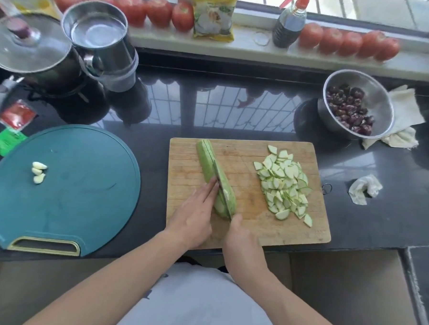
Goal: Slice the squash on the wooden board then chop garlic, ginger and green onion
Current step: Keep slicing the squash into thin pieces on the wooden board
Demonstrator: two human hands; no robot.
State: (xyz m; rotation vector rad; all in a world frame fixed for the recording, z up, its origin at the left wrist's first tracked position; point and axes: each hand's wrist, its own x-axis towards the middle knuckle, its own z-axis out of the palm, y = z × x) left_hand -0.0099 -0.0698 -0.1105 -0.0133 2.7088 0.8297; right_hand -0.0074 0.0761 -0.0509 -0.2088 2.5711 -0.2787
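A long pale-green squash half [207, 162] lies lengthwise on the wooden board [244, 228]. A knife [222, 185] runs along its length, blade sunk into the near part. My right hand [241, 240] grips the knife handle at the squash's near end. My left hand [196, 213] rests on the squash's left side, fingers straight along it. A heap of thin squash slices [285, 183] lies on the board's right half. Three peeled garlic cloves [38, 172] sit on a round teal board [82, 192] at the left.
A steel bowl of dark red fruit [355, 105] and a cloth [404, 115] stand at the back right; a crumpled tissue [363, 188] lies right of the board. A lidded pot [30, 46] and steel pail [100, 37] stand back left. Tomatoes [156, 10] line the sill.
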